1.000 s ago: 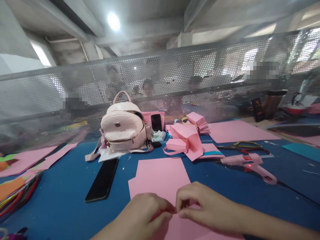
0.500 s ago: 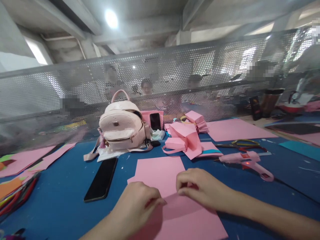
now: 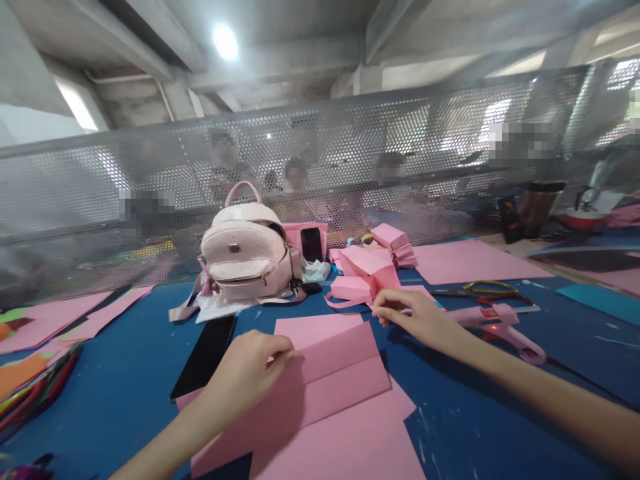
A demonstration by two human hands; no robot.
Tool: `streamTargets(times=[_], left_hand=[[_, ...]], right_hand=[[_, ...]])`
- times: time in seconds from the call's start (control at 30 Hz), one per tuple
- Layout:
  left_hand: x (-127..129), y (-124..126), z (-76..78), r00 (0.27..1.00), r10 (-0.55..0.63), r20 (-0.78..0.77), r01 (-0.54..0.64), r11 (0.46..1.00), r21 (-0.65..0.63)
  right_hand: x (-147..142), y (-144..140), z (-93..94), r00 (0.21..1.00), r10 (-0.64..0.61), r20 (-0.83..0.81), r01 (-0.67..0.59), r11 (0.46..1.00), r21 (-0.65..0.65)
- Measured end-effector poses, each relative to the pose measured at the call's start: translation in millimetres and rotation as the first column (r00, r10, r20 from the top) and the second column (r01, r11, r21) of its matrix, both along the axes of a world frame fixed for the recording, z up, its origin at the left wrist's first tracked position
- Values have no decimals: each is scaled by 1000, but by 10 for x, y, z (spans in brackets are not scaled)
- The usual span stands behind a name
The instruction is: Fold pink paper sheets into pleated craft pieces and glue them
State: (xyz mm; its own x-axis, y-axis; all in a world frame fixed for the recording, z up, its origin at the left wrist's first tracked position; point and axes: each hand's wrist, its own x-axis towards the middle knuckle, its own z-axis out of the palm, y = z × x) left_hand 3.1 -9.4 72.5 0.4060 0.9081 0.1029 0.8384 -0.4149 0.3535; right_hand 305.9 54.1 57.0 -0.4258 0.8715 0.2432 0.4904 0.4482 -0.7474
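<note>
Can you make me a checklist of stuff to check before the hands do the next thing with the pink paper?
1. Left hand on the folded pink paper: ok, fingers rest on its left part.
2. Right hand at the paper's far right corner: ok; whether it pinches the corner, cannot tell.
3. Folded edges line up: cannot tell, the flap looks slanted.
4. Black phone clear of the paper: not ok, it lies right beside the left hand.
5. Pink glue gun out of the way: ok, though a red light shows on it.
</note>
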Motion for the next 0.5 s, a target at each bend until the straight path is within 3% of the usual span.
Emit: streamTargets(times=[0.13,0.33,0.5], left_hand=[[36,3,-18,997,4,78,-1,999,-32],[48,50,-67,946,30,323,5,994,-106],[121,-39,-197,989,-46,139,34,995,92]], right_hand=[[-58,-42,-128,988,77,-132,-85,995,-57],[-138,-55,-302,989,-37,-142,10,983,-185],[-171,-113,-170,956,-69,-284,-42,930,-366]])
